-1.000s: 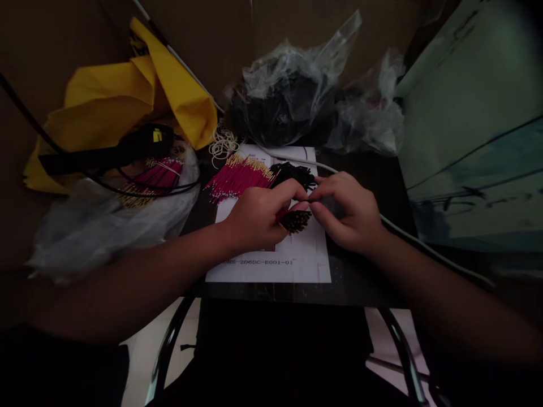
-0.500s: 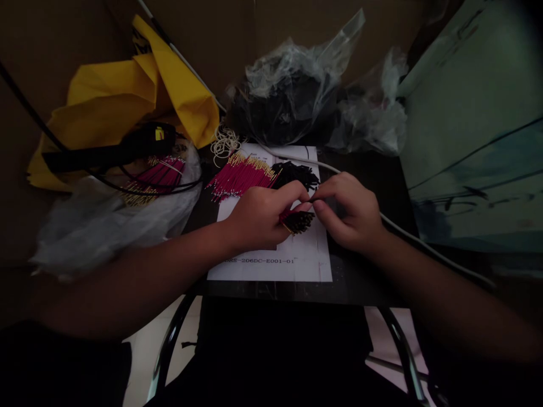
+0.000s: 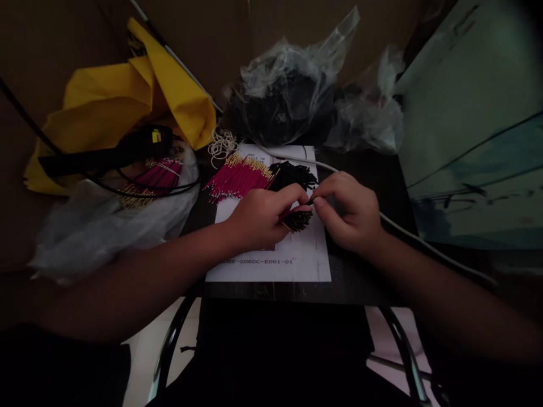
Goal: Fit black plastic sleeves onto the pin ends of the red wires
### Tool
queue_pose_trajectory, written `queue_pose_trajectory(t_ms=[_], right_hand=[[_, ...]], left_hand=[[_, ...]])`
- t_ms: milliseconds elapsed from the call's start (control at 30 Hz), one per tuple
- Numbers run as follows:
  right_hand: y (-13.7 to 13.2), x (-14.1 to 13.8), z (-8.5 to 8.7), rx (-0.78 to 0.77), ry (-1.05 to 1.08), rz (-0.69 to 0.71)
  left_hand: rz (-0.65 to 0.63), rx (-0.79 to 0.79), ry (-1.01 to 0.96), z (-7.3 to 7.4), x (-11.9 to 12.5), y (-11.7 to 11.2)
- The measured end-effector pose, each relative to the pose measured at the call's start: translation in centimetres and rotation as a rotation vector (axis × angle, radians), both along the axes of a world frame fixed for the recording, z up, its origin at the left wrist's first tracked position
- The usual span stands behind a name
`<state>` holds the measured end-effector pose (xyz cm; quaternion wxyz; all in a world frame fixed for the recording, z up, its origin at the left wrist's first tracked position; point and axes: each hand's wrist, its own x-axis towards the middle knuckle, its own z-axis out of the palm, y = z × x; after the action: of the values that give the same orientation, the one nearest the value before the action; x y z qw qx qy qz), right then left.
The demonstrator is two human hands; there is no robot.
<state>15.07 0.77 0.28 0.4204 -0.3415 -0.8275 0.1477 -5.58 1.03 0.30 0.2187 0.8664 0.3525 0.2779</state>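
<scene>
At the far left a crumpled yellow plastic sheet (image 3: 106, 102) lies against the cardboard wall, with a black handheld tool (image 3: 127, 150) resting in front of it and a black cable (image 3: 144, 189) looping over a bundle of magenta wires (image 3: 156, 176). That bundle sits on a cloudy plastic bag (image 3: 97, 232). Toward the middle, a loose coil of pale rubber bands (image 3: 220, 147) lies by the far edge of a printed white sheet (image 3: 271, 271) on the dark table (image 3: 365, 282). On the sheet are a gold-tipped magenta wire pile (image 3: 240, 178) and, just beside it, a black wire pile (image 3: 292, 175).

The left hand (image 3: 263, 217) lies nearest the magenta pile, closed in a firm, narrow grip on the small bunch of wires (image 3: 297, 220). The bunch sits over the sheet between both hands, its long axis roughly level and its dark, fanned tips pointing right. The right hand (image 3: 348, 212) comes in from the right, pinching narrowly on a thin dark wire (image 3: 311, 200) just above the bunch.

Farther right, a white cable (image 3: 407, 237) runs along the table, below a clear bag of black contents (image 3: 284, 96) at the far side and a pale green panel (image 3: 470, 124).
</scene>
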Motion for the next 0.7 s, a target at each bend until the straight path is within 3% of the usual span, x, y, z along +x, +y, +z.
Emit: queue_pose_trajectory(t_ms=[467, 700], right_hand=[[0.4, -0.1, -0.4, -0.113, 0.044, 0.047], [-0.6, 0.2, 0.4, 0.038, 0.120, -0.085]], left_hand=[[0.034, -0.075, -0.062, -0.1, 0.0, 0.1], [0.066, -0.110, -0.045, -0.1, 0.1, 0.1]])
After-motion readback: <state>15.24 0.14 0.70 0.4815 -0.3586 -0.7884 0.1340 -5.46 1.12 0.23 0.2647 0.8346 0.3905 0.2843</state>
